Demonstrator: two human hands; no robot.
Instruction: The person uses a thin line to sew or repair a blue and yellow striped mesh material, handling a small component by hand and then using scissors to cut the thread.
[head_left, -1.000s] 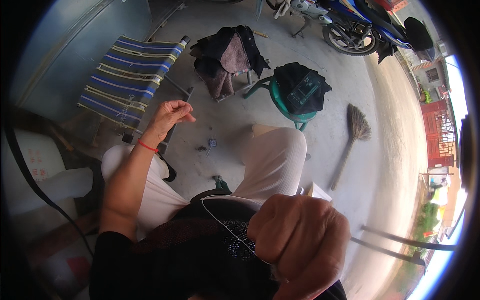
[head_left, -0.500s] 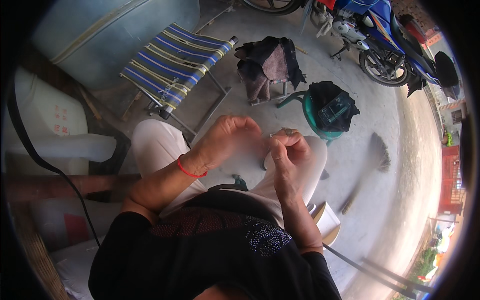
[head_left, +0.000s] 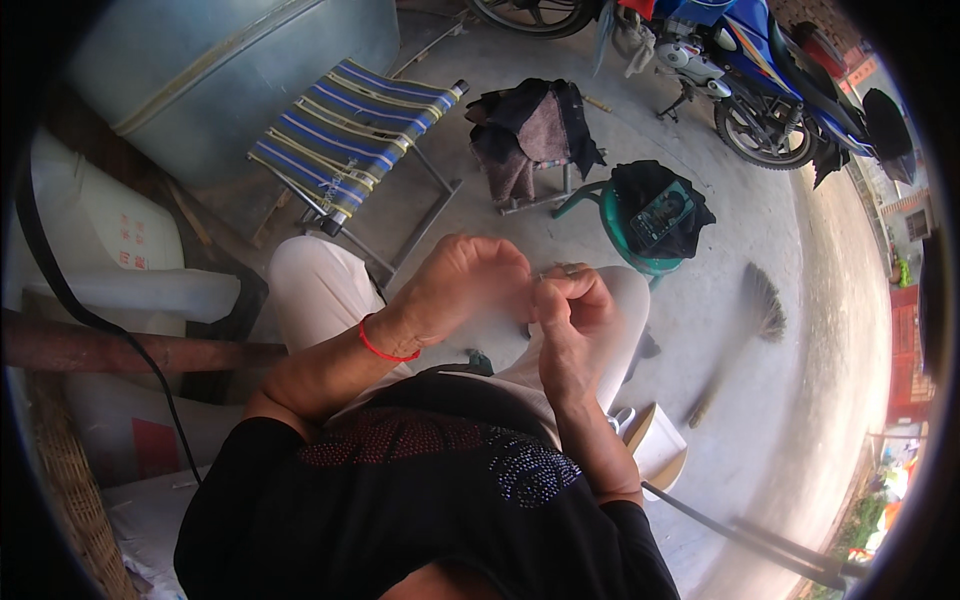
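Both my hands are raised above my lap, between my knees in pale trousers. My left hand, with a red cord bracelet on its wrist, has its fingers bent toward the right hand; its fingertips are blurred. Thumb and forefinger of my right hand are pinched together close to the left fingertips, and a ring shows on one finger. What sits in the pinch is too small and blurred to name.
Ahead stand a striped folding stool, a stool draped with dark cloth pieces, and a green stool carrying black cloth and a phone. A broom lies right. A blue motorcycle is parked far right.
My left hand has moved slightly right, so its fingertips are now almost at the right hand's pinch. The phone's screen looks brighter. The view has shifted a little.
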